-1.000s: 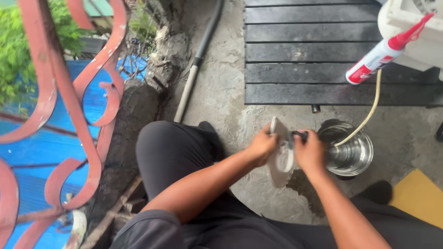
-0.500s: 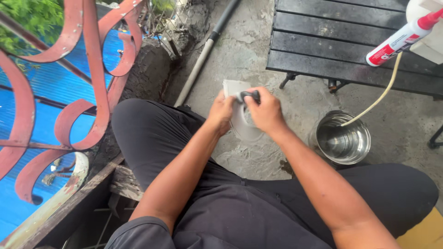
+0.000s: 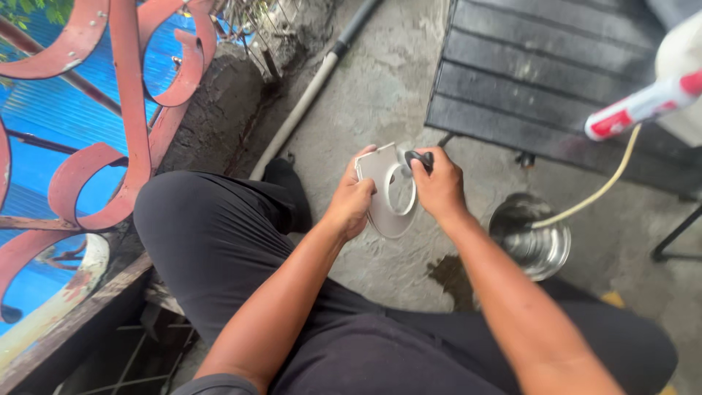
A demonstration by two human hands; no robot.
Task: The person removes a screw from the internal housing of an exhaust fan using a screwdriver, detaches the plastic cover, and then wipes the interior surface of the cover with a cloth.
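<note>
Landmark for all places: the white plastic part [image 3: 385, 192], a flat piece with a raised ring, being held up over the concrete floor [image 3: 380, 88] in front of the person's knees.

- Red scrolled railing [image 3: 117, 124]: standing far left of the white part, with blue roofing showing behind it.
- Pale pipe [image 3: 296, 121]: lying on the floor up and left of the white part, running along the rough wall base.
- Left hand [image 3: 351, 201]: closing its fingers on the left edge of the white part, thumb lying on its face.
- Right hand [image 3: 439, 186]: touching the right edge of the white part, fingers curling shut around a small dark tool [image 3: 418, 159] pressed at the part's upper rim.
- Steel bowl [image 3: 530, 238]: sitting on the floor to the right of the white part, holding water, a cream hose [image 3: 599, 190] dipping into it.
- Dark slatted bench [image 3: 541, 80]: standing up and right of the white part.
- Red-and-white tube [image 3: 643, 106]: lying far right, above the bench.
</note>
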